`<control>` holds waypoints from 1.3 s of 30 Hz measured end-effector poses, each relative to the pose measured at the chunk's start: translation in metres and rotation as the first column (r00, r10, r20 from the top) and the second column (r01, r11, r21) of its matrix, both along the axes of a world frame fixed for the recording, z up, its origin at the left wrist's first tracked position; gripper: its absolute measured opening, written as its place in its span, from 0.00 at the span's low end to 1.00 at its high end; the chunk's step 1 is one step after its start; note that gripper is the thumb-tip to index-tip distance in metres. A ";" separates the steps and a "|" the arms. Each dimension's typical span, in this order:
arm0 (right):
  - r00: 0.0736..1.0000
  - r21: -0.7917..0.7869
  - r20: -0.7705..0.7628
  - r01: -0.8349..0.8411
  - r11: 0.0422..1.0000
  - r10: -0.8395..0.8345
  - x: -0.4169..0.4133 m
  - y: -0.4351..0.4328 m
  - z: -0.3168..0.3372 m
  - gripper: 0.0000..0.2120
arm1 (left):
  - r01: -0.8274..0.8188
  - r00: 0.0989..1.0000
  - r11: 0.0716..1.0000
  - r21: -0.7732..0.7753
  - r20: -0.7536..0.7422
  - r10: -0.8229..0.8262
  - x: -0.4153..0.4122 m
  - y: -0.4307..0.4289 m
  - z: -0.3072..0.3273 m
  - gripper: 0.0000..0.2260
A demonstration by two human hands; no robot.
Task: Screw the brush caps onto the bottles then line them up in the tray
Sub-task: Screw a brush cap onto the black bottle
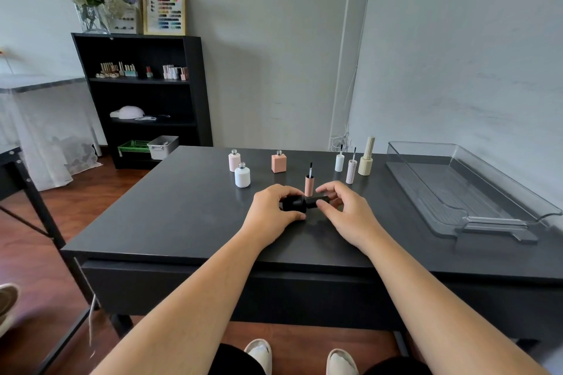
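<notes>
I stood at a dark desk (182,216) set against a pale grey wall, on a wooden floor. Left of the desk and behind it stood a black shelf unit (143,94) with a vase of flowers (94,0) and a framed colour chart (164,7) on top.

On the desk, going left to right: a pale pink bottle (234,160), a white bottle (242,175) and a peach square bottle (278,162), all uncapped; then three brush caps standing brush-up, peach (309,182), white (339,160) and lilac (351,169); then a capped cream bottle (366,158). A clear tray (475,192) lay at the desk's right end.

My left hand (271,216) was wrapped around a black bottle (294,203) lying sideways just above the desk's middle. My right hand (344,213) pinched its black cap (318,201) between thumb and fingers.
</notes>
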State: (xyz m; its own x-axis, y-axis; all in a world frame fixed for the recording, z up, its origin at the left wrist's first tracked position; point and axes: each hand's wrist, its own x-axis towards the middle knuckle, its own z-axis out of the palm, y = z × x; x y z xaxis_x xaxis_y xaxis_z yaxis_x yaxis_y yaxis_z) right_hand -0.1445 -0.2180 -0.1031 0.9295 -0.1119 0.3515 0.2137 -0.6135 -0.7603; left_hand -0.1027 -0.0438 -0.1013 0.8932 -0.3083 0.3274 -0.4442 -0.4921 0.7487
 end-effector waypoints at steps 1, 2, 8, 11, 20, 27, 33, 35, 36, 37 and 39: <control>1.000 -0.021 0.020 -0.006 1.000 0.006 -0.001 0.000 0.000 0.03 | 0.001 1.000 1.000 0.003 0.003 -0.001 0.000 0.000 0.000 0.17; 1.000 -0.029 0.026 0.003 1.000 -0.003 0.000 -0.001 -0.001 0.03 | 0.004 1.000 1.000 0.004 0.005 -0.004 0.000 0.000 0.001 0.17; 0.990 -0.041 -0.065 0.126 0.991 -0.129 0.001 0.002 0.002 0.25 | 0.008 1.000 1.000 0.011 0.000 -0.008 -0.001 0.000 0.000 0.18; 0.999 0.041 -0.033 0.037 0.998 -0.036 0.000 0.001 0.000 0.06 | 0.001 1.000 1.000 0.001 0.000 -0.001 0.000 0.000 0.000 0.18; 0.990 -0.080 -0.071 0.119 0.990 -0.124 0.002 0.002 -0.001 0.24 | 0.013 1.000 1.000 0.009 0.012 -0.013 -0.001 0.000 -0.001 0.17; 1.000 -0.064 -0.002 -0.009 0.998 0.009 0.002 -0.002 -0.004 0.02 | 0.018 1.000 1.000 0.014 0.021 -0.019 0.000 0.000 -0.001 0.17; 0.999 -0.112 -0.033 0.003 0.994 -0.007 0.002 0.000 -0.002 0.09 | 0.003 0.999 1.000 -0.014 0.032 -0.003 0.000 0.001 -0.001 0.16; 1.000 -0.061 -0.014 -0.016 0.998 0.015 0.002 -0.001 -0.002 0.04 | 0.012 0.999 1.000 0.001 0.030 -0.012 -0.001 0.000 0.000 0.16; 1.000 -0.045 -0.008 -0.027 0.999 0.027 0.002 -0.001 -0.002 0.05 | 0.017 0.999 1.000 0.008 0.029 -0.018 -0.001 0.000 0.000 0.17; 0.999 -0.034 -0.005 -0.033 0.999 0.033 0.002 -0.001 -0.002 0.06 | 0.022 0.999 1.000 0.012 0.028 -0.022 -0.001 0.000 0.000 0.17; 0.999 -0.030 0.007 -0.031 0.999 0.031 0.001 -0.002 -0.003 0.05 | 0.034 0.999 0.999 0.008 0.021 -0.035 -0.002 0.000 0.000 0.17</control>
State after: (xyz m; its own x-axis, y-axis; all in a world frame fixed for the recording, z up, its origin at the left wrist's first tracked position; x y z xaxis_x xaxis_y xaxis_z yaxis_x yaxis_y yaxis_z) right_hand -0.1430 -0.2197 -0.1058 0.9296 -0.0723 0.3615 0.2389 -0.6286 -0.7401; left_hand -0.1046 -0.0443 -0.1008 0.8749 -0.3415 0.3435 -0.4768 -0.4821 0.7350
